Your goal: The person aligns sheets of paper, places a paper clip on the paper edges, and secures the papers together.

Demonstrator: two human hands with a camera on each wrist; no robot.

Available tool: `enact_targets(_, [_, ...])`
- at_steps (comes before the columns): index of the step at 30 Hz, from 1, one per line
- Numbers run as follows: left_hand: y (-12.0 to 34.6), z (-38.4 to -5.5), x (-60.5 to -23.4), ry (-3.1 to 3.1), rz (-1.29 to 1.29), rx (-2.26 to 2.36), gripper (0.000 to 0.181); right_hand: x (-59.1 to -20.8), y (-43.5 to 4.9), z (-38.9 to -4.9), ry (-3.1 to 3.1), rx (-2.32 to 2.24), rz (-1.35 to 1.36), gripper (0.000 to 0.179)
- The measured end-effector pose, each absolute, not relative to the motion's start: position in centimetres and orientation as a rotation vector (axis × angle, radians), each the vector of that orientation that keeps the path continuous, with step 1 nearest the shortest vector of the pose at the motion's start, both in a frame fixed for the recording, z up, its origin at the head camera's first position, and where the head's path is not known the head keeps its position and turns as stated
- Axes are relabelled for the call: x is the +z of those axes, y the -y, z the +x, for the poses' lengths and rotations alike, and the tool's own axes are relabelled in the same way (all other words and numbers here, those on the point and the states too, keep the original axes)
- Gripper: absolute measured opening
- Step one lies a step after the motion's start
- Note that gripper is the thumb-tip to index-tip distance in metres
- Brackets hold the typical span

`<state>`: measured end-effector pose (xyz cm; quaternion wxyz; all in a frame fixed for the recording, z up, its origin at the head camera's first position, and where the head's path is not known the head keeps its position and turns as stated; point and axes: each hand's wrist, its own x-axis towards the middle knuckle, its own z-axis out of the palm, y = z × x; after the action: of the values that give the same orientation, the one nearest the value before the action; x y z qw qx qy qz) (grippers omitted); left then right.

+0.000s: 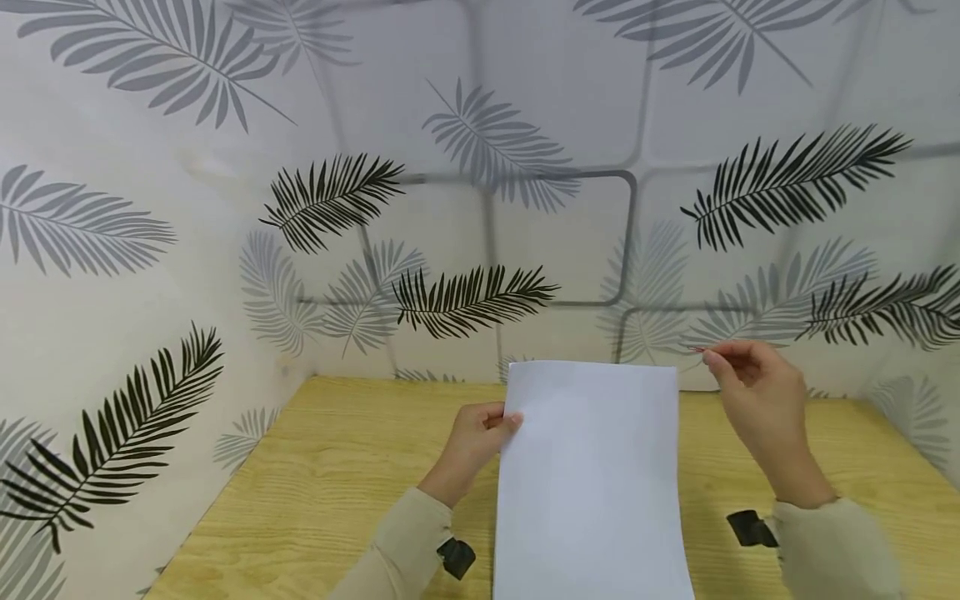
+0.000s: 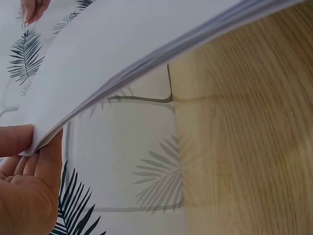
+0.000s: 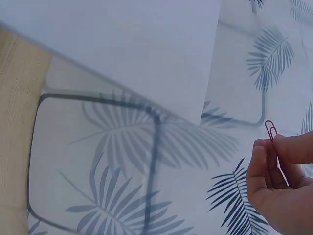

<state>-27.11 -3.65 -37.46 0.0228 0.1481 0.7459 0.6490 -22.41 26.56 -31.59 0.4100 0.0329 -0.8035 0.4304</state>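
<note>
A stack of white paper sheets (image 1: 588, 475) stands tilted up off the table in the head view. At its upper left edge my left hand (image 1: 476, 437) grips the sheets, thumb on the front face and fingers behind. The left wrist view shows several layered edges of the paper (image 2: 122, 54) above the left hand (image 2: 29, 181). Beyond the stack's upper right corner, my right hand (image 1: 765, 400) pinches a red paper clip (image 3: 271, 129) between thumb and fingertips. In the right wrist view, a gap separates the clip from the paper's corner.
A light wood-grain table (image 1: 337, 467) lies under the paper and both arms. Behind it and at the sides rises a pale wall covering (image 1: 525, 100) with grey and black leaf patterns. Black straps with small devices (image 1: 456, 557) sit at the wrists.
</note>
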Motion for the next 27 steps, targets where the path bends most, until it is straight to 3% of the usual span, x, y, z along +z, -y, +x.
enact_targets(12, [2.9, -26.7, -37.3, -2.3, 0.503, 2.024, 0.027, -31.2, -21.4, -24.0, 2.015, 1.165, 0.327, 0.008])
enact_targets(27, [2.7, -26.5, -37.0, -2.302, 0.544, 1.994, 0.027, -31.3, -18.2, -24.7, 2.046, 1.191, 0.377, 0.007])
